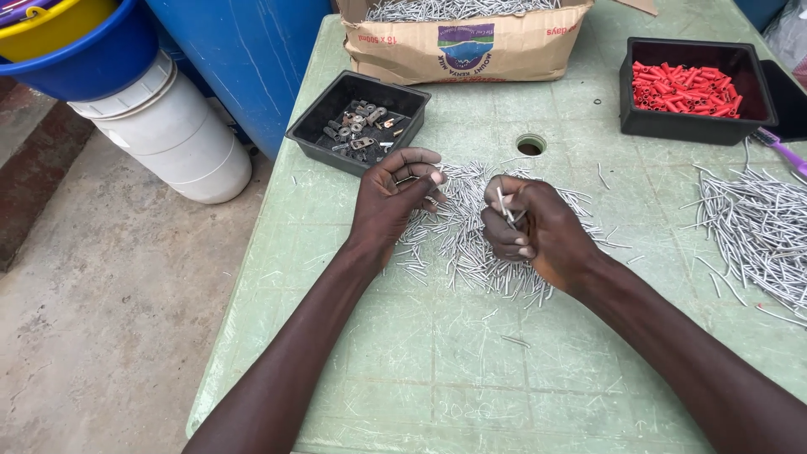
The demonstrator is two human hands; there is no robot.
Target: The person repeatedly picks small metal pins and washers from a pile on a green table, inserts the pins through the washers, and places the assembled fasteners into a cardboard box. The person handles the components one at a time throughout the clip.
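Hands work above a heap of short grey metal pins spread across the middle of the pale green plastic tabletop. Left hand, centre-left of the frame, hovers over the left edge of the heap with its fingers curled inward and the thumb near the fingertips; whether a pin sits between them cannot be told. Right hand, just right of centre, is closed into a loose fist, its fingers clamped on a single pin that stands nearly upright out of the grip. The two hands are near each other but apart.

Surrounding items:
- Black tray, upper centre-left, just beyond the left hand, holding small metal lugs.
- Second black tray, upper right, holding red plastic sleeves.
- Cardboard box, top centre, open and filled with more grey pins.
- Second heap of longer grey pins at the right edge of the frame, well apart from the hands.
- Round hole in the tabletop, between the box and the central heap.
- White bucket, blue tub and blue drum on the concrete floor, upper left.
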